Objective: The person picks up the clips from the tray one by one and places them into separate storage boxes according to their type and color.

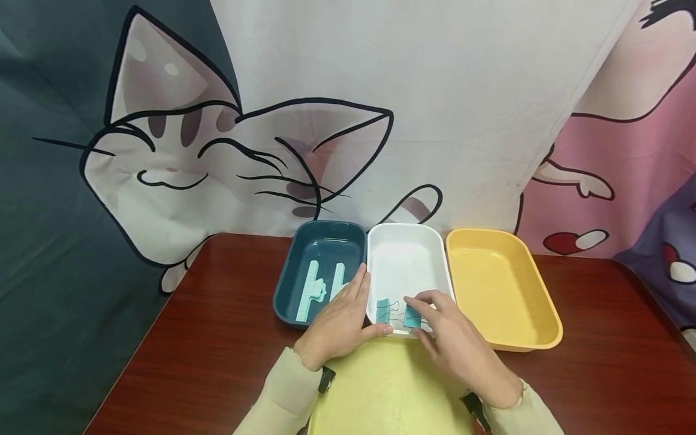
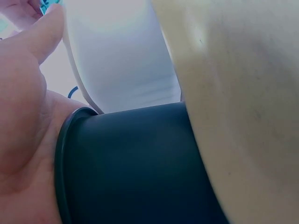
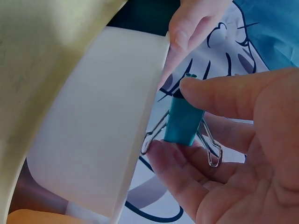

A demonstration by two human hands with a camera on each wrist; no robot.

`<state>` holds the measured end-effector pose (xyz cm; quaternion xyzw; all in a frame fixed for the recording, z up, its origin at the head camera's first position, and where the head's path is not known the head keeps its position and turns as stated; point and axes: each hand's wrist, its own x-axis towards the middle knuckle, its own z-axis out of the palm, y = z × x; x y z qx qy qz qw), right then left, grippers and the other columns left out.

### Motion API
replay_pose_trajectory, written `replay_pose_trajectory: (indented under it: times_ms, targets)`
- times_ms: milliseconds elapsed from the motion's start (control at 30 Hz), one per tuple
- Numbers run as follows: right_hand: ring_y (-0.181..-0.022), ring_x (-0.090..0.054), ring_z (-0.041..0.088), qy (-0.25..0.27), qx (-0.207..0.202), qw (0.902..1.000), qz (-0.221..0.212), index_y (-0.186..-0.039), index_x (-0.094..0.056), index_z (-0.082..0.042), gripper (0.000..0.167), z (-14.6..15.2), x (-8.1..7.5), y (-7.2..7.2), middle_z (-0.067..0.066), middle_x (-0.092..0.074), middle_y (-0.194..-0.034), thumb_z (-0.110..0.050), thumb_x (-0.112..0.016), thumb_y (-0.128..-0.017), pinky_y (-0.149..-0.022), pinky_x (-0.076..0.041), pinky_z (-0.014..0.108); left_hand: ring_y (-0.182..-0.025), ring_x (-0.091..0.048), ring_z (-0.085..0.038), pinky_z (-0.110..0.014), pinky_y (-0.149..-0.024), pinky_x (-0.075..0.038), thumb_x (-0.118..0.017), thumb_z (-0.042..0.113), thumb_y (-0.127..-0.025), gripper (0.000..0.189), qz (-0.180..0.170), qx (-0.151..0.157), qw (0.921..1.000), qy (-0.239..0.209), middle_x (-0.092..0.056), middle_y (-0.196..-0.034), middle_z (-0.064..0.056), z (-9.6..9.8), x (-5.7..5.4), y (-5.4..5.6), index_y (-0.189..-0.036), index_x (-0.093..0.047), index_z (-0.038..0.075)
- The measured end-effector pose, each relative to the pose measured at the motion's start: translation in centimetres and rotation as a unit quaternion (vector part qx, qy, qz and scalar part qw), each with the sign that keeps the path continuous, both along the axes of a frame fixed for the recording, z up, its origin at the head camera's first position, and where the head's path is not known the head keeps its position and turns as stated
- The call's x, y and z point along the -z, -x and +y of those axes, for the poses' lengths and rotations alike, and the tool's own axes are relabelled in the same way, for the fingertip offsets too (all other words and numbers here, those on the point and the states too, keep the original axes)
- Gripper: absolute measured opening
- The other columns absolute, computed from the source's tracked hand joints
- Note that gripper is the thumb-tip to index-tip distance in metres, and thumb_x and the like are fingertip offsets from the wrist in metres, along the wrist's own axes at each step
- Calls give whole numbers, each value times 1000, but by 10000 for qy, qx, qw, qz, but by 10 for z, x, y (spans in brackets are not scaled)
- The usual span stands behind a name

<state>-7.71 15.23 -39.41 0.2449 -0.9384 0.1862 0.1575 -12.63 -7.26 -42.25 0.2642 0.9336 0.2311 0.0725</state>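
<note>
My right hand (image 1: 454, 338) pinches a teal binder clip (image 3: 184, 121) between thumb and fingers, at the near end of the white tray (image 1: 408, 260). Both wire handles of this clip spread outward in the right wrist view. Beside it in the tray is a second teal binder clip (image 1: 383, 310). With fingers straight, my left hand (image 1: 342, 320) lies over the adjoining edges of the dark blue tray (image 1: 318, 241) and white tray, its thumb along the white tray's near rim. In the dark blue tray are two mint ruler-shaped clips (image 1: 307, 296), one partly hidden by that hand.
A yellow tray (image 1: 495, 278) stands right of the white one. Nearest me is a pale yellow surface (image 1: 391, 386), under my forearms. Everything rests on a brown wooden table (image 1: 190, 338), with a printed cat curtain (image 1: 304, 151) behind.
</note>
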Motion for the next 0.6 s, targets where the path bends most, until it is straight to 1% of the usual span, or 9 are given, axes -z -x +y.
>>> replay_pose_trajectory:
  times_ms: [133, 433, 600]
  targets:
    - [-101, -61, 23, 13, 50, 10000, -29, -124, -69, -1, 49, 1, 2, 6, 9, -62, -114, -2, -85, -77, -80, -56, 36, -153, -16, -25, -43, -119, -28, -58, 65, -92, 105, 12, -9, 10000, 11, 3, -169, -9, 0, 0, 0, -160, -11, 1]
    - [-100, -61, 25, -54, 228, 9994, -247, -122, -70, 0, 46, 1, 5, 16, 11, -62, -112, 0, -83, -78, -82, -56, 39, -153, -16, -25, -43, -119, -27, -60, 63, -92, 104, -10, -12, 10000, -5, 3, -169, -9, 0, -1, -1, -160, -12, 1]
    - [-98, -61, 26, -108, 225, 9994, -256, -120, -70, 2, 44, 2, 9, 20, 12, -63, -111, 0, -83, -78, -83, -55, 40, -153, -15, -25, -43, -119, -27, -59, 64, -92, 104, -10, -2, 10000, 2, 3, -169, -9, 0, 0, 0, -160, -12, 1]
